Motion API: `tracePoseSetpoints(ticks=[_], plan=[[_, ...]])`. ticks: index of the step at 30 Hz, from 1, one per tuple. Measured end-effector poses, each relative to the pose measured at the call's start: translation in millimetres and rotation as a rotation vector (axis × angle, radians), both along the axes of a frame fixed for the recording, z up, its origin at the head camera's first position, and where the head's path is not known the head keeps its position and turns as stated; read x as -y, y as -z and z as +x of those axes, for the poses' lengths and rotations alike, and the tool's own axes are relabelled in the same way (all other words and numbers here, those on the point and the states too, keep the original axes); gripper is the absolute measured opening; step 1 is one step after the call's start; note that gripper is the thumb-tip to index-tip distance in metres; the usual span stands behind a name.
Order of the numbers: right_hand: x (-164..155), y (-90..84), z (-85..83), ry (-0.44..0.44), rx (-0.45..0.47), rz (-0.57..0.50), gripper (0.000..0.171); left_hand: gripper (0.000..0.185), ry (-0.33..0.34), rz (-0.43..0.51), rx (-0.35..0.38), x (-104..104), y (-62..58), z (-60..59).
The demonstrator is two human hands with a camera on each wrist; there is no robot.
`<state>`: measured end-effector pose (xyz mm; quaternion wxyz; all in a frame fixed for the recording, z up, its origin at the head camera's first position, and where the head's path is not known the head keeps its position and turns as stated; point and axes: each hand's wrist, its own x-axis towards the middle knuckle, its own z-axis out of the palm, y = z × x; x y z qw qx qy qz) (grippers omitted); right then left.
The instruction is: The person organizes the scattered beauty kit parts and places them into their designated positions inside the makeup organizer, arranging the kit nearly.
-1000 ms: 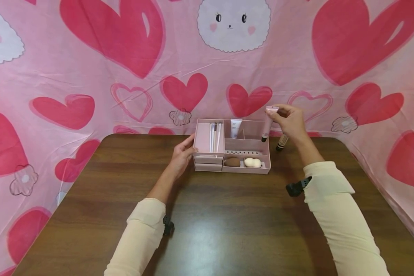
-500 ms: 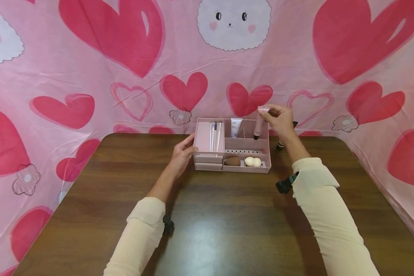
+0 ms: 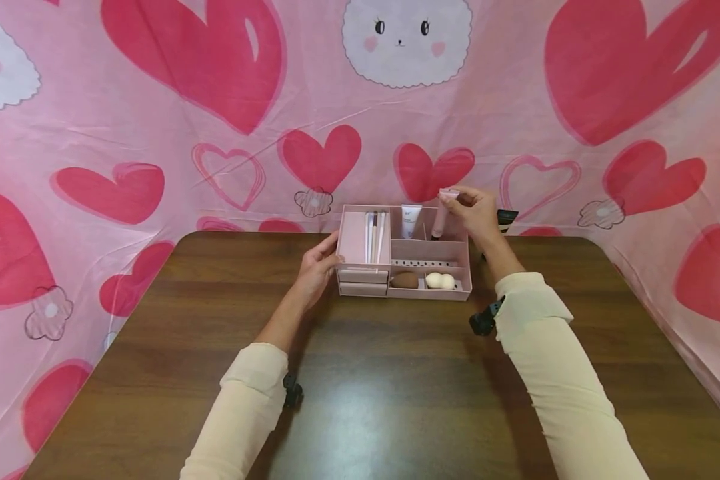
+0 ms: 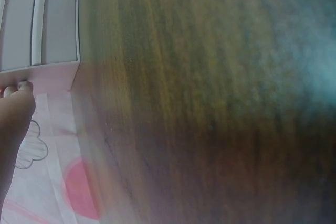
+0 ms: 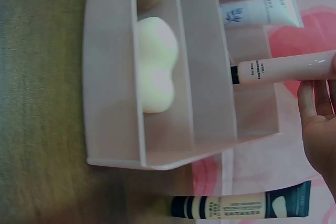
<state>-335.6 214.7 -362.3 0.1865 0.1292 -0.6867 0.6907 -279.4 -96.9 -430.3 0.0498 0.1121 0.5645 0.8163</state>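
Leftward and lower since a second ago, the right hand (image 3: 474, 212) has carried the pink tube (image 3: 439, 217) from beyond the organizer's right wall to its back right compartment, cap end down inside. Fingertips pinch the tube's top end. The left hand (image 3: 319, 267) has stayed put — fingers resting against the organizer (image 3: 465, 277) at its left wall, above two small drawers (image 4: 39, 24); how firmly it grips I cannot tell. One white tube (image 3: 411, 221) stands in the neighbouring back compartment; two sponges — one brown (image 3: 404, 281), one cream (image 3: 440, 281) — lie in the front tray. One beige tube (image 5: 239, 207) lies outside the right wall. Bare table (image 3: 366, 387) spreads in front.
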Motion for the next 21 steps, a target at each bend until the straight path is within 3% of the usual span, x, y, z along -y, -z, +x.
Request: tracePoseSetpoints(ticks=[7,21], plan=[[6.0,14.5,-0.9,0.019,0.077,0.092,0.036,0.066,0.000,-0.003,0.005,0.3,-0.9,0.7],[8.1,35.3,-1.5,0.020,0.111,0.137,0.033,0.066,-0.007,-0.003,0.004,1.1,0.8,-1.0]])
